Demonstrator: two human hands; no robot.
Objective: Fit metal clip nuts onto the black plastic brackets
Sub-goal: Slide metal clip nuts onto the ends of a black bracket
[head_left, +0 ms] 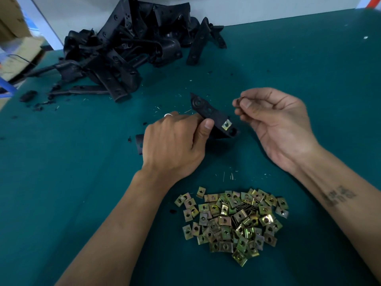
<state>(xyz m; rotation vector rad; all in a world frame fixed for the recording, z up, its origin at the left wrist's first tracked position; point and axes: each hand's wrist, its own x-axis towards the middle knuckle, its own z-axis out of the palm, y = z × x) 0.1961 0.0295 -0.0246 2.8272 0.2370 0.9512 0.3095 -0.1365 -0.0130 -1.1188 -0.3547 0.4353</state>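
Brackets of black plastic lay heaped at the teal counter's far left. My left hand gripped one long black bracket, its axis slanting up-left, one brass-coloured clip nut already seated near its right end. Just right, my right hand pinched a small metal clip nut. Loose nuts lay piled nearer me, out of the way.

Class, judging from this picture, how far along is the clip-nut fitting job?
Done: one fitted nut sits on the bracket gripped by the left hand. In hand: the right hand pinches another nut. Left: a bracket pile and nut pile.
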